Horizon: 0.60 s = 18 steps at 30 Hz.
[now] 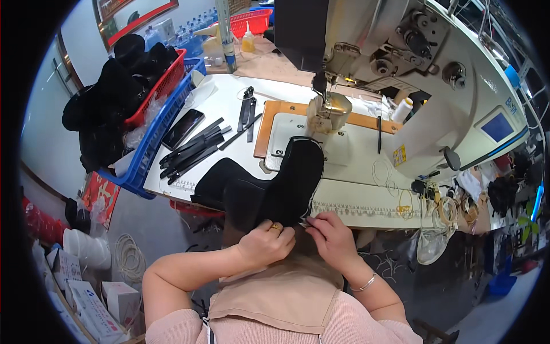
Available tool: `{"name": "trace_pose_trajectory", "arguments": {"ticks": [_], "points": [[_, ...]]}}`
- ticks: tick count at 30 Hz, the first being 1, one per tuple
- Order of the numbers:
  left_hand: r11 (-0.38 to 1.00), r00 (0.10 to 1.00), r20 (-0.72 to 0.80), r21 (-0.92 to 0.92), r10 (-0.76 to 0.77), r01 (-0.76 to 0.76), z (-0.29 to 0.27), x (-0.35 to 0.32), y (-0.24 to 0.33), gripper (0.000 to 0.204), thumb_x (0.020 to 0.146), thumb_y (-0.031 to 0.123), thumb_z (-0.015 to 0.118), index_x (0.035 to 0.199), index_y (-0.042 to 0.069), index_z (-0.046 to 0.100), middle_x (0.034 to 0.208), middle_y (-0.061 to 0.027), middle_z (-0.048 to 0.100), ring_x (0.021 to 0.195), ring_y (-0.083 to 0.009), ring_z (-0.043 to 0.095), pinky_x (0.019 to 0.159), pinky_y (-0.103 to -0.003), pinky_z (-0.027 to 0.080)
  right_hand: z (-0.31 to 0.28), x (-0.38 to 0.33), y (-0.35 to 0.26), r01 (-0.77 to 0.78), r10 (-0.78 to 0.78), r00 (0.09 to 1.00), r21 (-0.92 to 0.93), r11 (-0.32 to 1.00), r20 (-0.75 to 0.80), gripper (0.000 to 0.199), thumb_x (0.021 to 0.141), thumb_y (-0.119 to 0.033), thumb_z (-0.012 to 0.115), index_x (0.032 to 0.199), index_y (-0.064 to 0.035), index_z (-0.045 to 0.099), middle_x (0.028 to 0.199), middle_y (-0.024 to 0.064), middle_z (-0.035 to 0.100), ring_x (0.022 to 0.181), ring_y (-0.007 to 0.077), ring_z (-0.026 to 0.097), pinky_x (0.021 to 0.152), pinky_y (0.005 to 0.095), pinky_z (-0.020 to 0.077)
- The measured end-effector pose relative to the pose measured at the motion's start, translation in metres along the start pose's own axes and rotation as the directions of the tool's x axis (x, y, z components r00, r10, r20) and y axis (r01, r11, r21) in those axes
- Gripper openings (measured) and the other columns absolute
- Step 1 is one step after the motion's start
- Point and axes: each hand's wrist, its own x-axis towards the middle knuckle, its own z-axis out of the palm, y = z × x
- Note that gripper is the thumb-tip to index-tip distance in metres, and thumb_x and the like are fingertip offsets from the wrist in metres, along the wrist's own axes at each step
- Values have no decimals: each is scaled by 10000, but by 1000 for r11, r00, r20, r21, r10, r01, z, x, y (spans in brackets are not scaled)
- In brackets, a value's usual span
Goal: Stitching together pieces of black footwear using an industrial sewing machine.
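Two stacked baskets sit at my far left, a red one (166, 86) nested in a blue one (153, 135), heaped with dark fabric. Below them on the floor are white boxes (86, 298) and a coil of white cord (130, 259). Next comes the white worktable (229, 106), with a dark phone (183, 128) and a fan of black strips (192, 150) lying on it. My left hand (264, 242) is curled, fingers pressed together around the near edge of the black boot upper (286, 183). That piece lies on the table's front edge, partly hanging over it toward my lap; its long axis runs from my hands away toward the needle, the narrow top end pointing at the brass-coloured post (327, 112) of the sewing machine (435, 74). My right hand (331, 238) is just beside the left, thumb and forefinger pinching the same near edge; I cannot tell whether a thread is between them. Farther right, loops of cord (441, 209) dangle from the table's edge.
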Motion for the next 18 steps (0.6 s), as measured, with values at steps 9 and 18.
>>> {"name": "trace_pose_trajectory", "arguments": {"ticks": [9, 18], "points": [[999, 999, 3, -6, 34, -34, 5, -4, 6, 118, 713, 210, 544, 612, 150, 533, 674, -3, 455, 605, -131, 511, 561, -268, 385, 35, 22, 3, 92, -71, 992, -223, 971, 100, 72, 786, -51, 623, 856, -58, 638, 811, 111, 576, 702, 300, 604, 569, 380, 490], [981, 976, 141, 120, -166, 150, -77, 12, -45, 80, 696, 159, 573, 641, 102, 583, 608, -18, 520, 593, -165, 555, 583, -278, 381, -20, 19, 90, -294, 222, 949, -377, 878, -225, 215, 812, -84, 623, 1024, -53, 615, 986, 108, 570, 875, 289, 588, 746, 395, 477]]}}
